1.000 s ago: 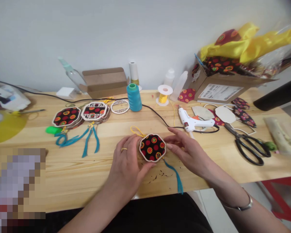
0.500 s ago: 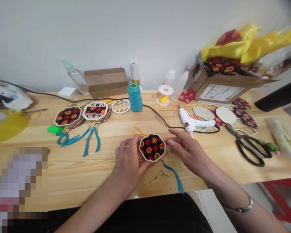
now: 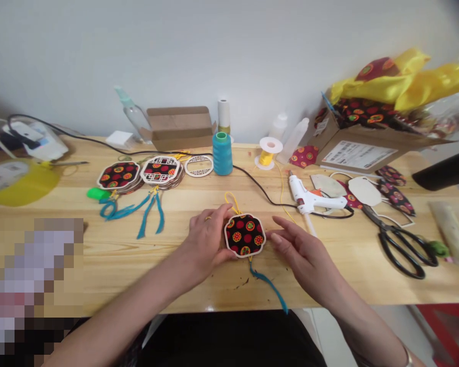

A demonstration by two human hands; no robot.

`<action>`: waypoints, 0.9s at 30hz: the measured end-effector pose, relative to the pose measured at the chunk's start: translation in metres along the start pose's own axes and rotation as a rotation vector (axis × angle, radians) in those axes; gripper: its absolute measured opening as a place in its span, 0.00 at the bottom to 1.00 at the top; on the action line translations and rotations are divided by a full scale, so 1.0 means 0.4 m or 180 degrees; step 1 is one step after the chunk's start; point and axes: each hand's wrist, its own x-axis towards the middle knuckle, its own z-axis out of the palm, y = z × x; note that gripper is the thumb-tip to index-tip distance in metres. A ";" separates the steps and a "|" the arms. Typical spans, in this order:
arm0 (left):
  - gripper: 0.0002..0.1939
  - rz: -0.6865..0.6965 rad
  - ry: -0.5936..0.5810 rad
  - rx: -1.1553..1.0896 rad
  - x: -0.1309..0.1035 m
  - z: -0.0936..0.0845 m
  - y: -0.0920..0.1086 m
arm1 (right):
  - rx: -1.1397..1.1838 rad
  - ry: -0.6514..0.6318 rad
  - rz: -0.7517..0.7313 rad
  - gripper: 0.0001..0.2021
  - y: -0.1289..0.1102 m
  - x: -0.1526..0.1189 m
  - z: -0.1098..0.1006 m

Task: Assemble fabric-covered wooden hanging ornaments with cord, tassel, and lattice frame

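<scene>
Between left hand (image 3: 205, 239) and right hand (image 3: 305, 254), left-held patterned ornament (image 3: 245, 235), underside hidden

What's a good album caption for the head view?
Left hand holds a patterned ornament with blue tassel; right hand beside it.

Free room on the pale wooden counter (image 3: 137, 267). Bare wood extends left of the left hand (image 3: 207, 238), in front of the blue tassels (image 3: 160, 214); another patch separates the right hand (image 3: 305, 251) from the black-handled metal scissors (image 3: 384, 229). Between the hands, the scalloped, pale-rimmed ornament of black floral fabric (image 3: 245, 235) occupies the gap. Farther back, the slack black cable (image 3: 257, 186) crosses the way between the blue cone of thread (image 3: 222, 157) and the white plastic glue gun (image 3: 309, 200).
</scene>
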 end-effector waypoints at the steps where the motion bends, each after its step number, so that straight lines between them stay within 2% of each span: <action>1: 0.47 -0.0013 -0.0038 -0.0024 0.002 -0.001 -0.002 | -0.0036 0.0003 -0.0005 0.27 0.000 -0.001 -0.002; 7: 0.51 -0.0132 -0.0073 -0.0051 -0.012 -0.009 -0.013 | -0.0574 0.0306 -0.0141 0.23 0.011 -0.002 -0.017; 16: 0.51 -0.0180 0.0209 -0.0125 -0.042 0.017 0.024 | -0.0852 0.0380 -0.0701 0.21 0.043 -0.010 0.012; 19: 0.50 -0.0202 0.0373 0.0001 -0.042 0.028 0.033 | -0.1249 0.0531 -0.1125 0.23 0.040 -0.004 0.007; 21: 0.45 -0.0067 0.0661 0.0183 -0.046 0.032 0.041 | -0.1639 0.0475 -0.1559 0.24 0.034 0.001 0.001; 23: 0.35 0.0191 0.0962 0.0413 -0.053 0.035 0.050 | -0.2017 0.0317 -0.1918 0.23 0.031 0.005 0.001; 24: 0.30 0.0323 0.1035 0.0511 -0.058 0.037 0.055 | -0.2192 0.0251 -0.2037 0.23 0.031 0.006 0.002; 27: 0.24 0.0519 0.1048 0.0604 -0.066 0.044 0.063 | -0.2731 0.0029 -0.2201 0.25 0.037 0.004 0.014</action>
